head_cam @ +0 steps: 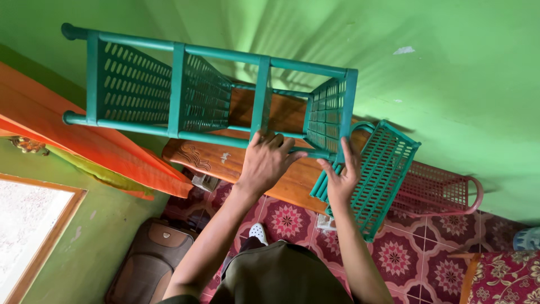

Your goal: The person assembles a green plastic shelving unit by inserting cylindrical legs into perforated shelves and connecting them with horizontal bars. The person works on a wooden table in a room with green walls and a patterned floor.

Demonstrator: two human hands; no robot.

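Matt green plastic rack [185, 93] with perforated shelves, above a glossy varnished wooden bench [225, 160] and patterned tiled floor [394, 256].

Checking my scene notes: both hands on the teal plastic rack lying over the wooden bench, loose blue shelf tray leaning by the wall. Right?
Nearly. The head view shows the second loose shelf tray is pink, not blue. Left hand and right hand are on the teal rack over the wooden bench.

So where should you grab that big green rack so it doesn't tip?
Probably by the round tubes, not the holey shelves. The green rack lies on its side over the wooden bench, so its near tube faces you. Come from the near side, as the left hand does. The right hand is by a loose green shelf.
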